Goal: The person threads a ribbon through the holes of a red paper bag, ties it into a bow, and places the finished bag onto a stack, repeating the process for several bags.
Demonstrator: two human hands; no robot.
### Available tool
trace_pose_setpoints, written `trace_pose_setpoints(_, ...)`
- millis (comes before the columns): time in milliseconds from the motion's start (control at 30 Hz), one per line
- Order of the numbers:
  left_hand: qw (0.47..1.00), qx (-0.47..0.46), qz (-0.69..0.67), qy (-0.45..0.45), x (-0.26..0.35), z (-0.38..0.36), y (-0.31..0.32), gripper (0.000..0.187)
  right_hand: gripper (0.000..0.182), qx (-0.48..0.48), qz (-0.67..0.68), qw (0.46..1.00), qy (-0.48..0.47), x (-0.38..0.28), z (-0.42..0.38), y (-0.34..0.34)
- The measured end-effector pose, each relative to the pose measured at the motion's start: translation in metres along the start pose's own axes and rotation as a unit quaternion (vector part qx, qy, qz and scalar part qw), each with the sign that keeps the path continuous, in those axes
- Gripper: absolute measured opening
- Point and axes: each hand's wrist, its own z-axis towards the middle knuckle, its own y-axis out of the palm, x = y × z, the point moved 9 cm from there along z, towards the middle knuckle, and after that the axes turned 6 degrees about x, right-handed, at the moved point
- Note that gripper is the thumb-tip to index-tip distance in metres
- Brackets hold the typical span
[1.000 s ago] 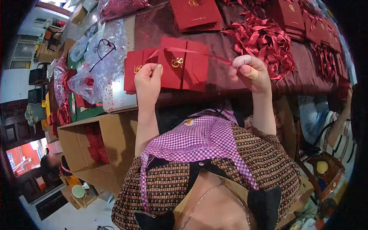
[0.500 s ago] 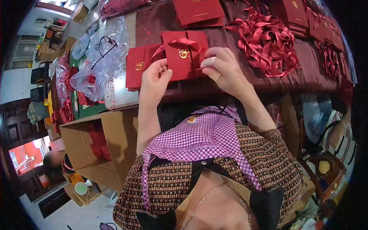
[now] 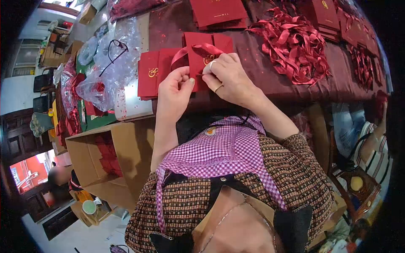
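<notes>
A small red gift bag (image 3: 196, 63) with gold lettering sits in front of me at the table's edge, partly covered by my fingers. A shiny red ribbon (image 3: 206, 47) loops across its upper part. My left hand (image 3: 176, 90) is closed on the bag's left edge, thumb against the front. With fingers pinched together, my right hand (image 3: 230, 78) holds a ribbon end low on the bag's front; a thin dark red tip shows near the fingertips. To the left, more red bags (image 3: 147, 74) lie overlapping, partly behind my left hand.
A heap of loose red ribbons (image 3: 295, 52) lies on the dark red tablecloth (image 3: 249, 50) to the right. Red bags (image 3: 219, 14) are stacked at the back. Eyeglasses (image 3: 114, 55) rest on clear plastic at left. An open cardboard box (image 3: 130, 156) stands below the table edge.
My right hand has moved left from the bag's right side across its front with the ribbon. The bag has shifted slightly right, and my left hand has moved right with it.
</notes>
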Motion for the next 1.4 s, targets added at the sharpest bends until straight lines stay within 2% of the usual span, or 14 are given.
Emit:
trace_pose_setpoints(167, 1.0, 0.009, 0.007, 0.012, 0.002, -0.002, 0.003, 0.025, 0.01, -0.019, -0.013, 1.0, -0.008, -0.001, 0.006, 0.002)
trace_pose_setpoints(300, 0.984, 0.039, 0.148, 0.09, 0.018, -0.004, 0.001, 0.024, 0.009, -0.068, -0.023, 0.997, -0.006, -0.002, 0.013, 0.008)
trace_pose_setpoints(433, 0.944, 0.063, 0.254, 0.198, 0.048, -0.016, 0.014, 0.019, 0.008, -0.125, -0.011, 0.99, 0.065, 0.008, 0.019, 0.014)
trace_pose_setpoints(500, 0.944, 0.056, 0.256, 0.199, 0.051, -0.019, 0.016, 0.02, 0.008, -0.163, 0.014, 0.982, 0.092, 0.008, 0.02, 0.015)
trace_pose_setpoints(633, 0.957, 0.057, 0.222, 0.178, 0.045, -0.018, 0.013, 0.02, 0.01, -0.131, -0.044, 0.99, 0.012, -0.012, 0.016, 0.015)
trace_pose_setpoints(700, 0.974, 0.048, 0.158, 0.158, 0.036, -0.015, 0.011, 0.02, 0.013, -0.058, -0.093, 0.99, -0.091, -0.033, 0.014, 0.008)
trace_pose_setpoints(733, 0.98, 0.047, 0.145, 0.13, 0.028, -0.014, 0.008, 0.02, 0.014, -0.091, -0.121, 0.983, -0.103, -0.034, 0.011, 0.013)
trace_pose_setpoints(833, 0.984, 0.057, 0.119, 0.117, 0.024, -0.014, 0.004, 0.02, 0.013, -0.071, -0.123, 0.981, -0.131, -0.037, 0.013, 0.014)
trace_pose_setpoints(933, 0.983, 0.056, 0.129, 0.118, 0.028, -0.014, 0.002, 0.018, 0.009, -0.159, -0.002, 0.987, 0.028, -0.003, 0.017, 0.024)
trace_pose_setpoints(1000, 0.986, 0.062, 0.107, 0.108, 0.025, -0.014, 0.001, 0.016, 0.004, -0.155, 0.114, 0.972, 0.133, 0.017, 0.013, 0.025)
trace_pose_setpoints(1067, 0.988, 0.051, 0.116, 0.09, 0.02, -0.009, -0.003, 0.016, 0.004, -0.137, 0.085, 0.983, 0.091, 0.012, 0.016, 0.021)
trace_pose_setpoints(1133, 0.998, 0.038, 0.025, 0.039, 0.008, -0.001, -0.006, 0.018, 0.006, -0.131, 0.009, 0.99, 0.044, 0.004, 0.017, 0.02)
trace_pose_setpoints(1267, 0.998, 0.066, -0.011, -0.01, -0.003, 0.001, -0.015, 0.019, 0.01, -0.144, 0.018, 0.988, 0.054, 0.003, 0.018, 0.012)
trace_pose_setpoints(1400, 0.997, 0.042, -0.048, -0.053, -0.011, 0.002, -0.016, 0.023, 0.01, -0.152, 0.043, 0.985, 0.072, 0.01, 0.011, 0.018)
